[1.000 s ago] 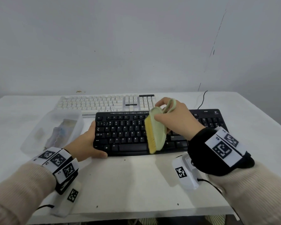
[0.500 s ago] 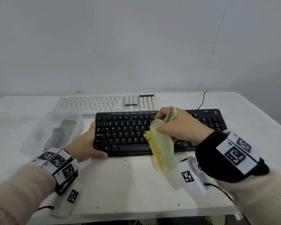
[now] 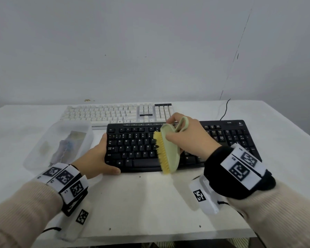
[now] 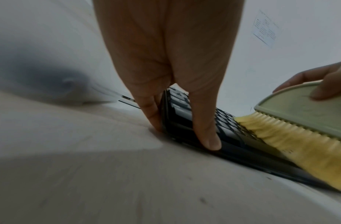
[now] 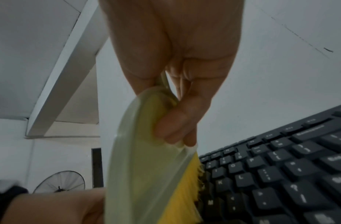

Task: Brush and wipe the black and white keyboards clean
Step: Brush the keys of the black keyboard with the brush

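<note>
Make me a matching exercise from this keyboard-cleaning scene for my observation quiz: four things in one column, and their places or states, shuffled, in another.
Things:
1. brush
2. black keyboard
3. white keyboard
4. clear plastic box

Places or states:
A. at the back of the table, untouched
B. gripped by the right hand
C. left of the keyboards, something inside
D. steadied at its left end by the left hand

Pairs: 1-B, 2-D, 3-A, 4-C

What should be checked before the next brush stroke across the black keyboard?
1. Right hand grips the brush: ok.
2. Left hand braces the black keyboard at its left end: ok.
3. Bristles meet the keys: ok, seen in the left wrist view.
4. Keys right of the brush already swept: cannot tell.
5. White keyboard lies clear of the stroke, behind: ok.
6. Wiping cloth at hand: cannot tell.
</note>
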Demonstrator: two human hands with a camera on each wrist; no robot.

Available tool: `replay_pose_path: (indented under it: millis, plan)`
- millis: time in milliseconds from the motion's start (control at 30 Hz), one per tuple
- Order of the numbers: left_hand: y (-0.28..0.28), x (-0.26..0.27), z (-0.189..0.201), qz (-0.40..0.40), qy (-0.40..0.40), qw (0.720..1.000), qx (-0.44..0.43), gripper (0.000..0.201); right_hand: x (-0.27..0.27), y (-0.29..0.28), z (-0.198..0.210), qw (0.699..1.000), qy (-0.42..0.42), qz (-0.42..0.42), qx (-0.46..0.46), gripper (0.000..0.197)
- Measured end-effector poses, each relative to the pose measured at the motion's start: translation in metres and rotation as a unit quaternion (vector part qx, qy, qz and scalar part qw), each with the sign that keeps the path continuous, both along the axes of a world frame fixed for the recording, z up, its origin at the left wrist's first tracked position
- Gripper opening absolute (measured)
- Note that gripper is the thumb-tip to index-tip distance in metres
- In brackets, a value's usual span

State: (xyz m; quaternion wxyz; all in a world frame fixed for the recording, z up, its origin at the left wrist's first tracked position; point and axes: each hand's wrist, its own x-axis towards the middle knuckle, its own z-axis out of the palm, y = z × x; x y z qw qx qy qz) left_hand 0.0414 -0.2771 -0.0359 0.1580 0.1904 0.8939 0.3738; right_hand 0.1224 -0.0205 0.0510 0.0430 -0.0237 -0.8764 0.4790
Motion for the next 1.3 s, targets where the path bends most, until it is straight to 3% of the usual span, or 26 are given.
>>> replay_pose_path:
  millis: [67, 267, 533, 733, 1100, 1300]
  plan:
    - [0.000, 0.000, 0.000, 0.000, 0.001, 1.000, 0.001, 0.110, 0.003, 0.001, 0.001, 1.000, -0.008, 0.002, 0.000, 0.018]
    - [0.001, 0.000, 0.001, 0.001, 0.004, 1.000, -0.002, 0.111, -0.011, -0.005, 0.008, 0.996, 0.075, -0.051, -0.020, 0.030]
    - [0.001, 0.001, 0.001, 0.001, 0.006, 1.000, -0.006, 0.114, 0.001, -0.002, 0.004, 1.000, -0.006, 0.000, 0.021, 0.018]
    - [0.001, 0.002, 0.003, 0.004, 0.007, 1.000, -0.007, 0.113, -0.012, -0.006, 0.010, 0.996, 0.071, -0.049, -0.006, 0.029]
    - [0.002, 0.005, 0.006, 0.013, -0.003, 1.000, -0.009, 0.110, 0.018, -0.001, 0.001, 0.999, -0.040, -0.005, 0.004, 0.017]
    - [0.003, 0.006, 0.007, 0.018, -0.003, 1.000, -0.017, 0.108, -0.002, -0.010, 0.009, 0.996, 0.056, -0.050, -0.046, 0.025]
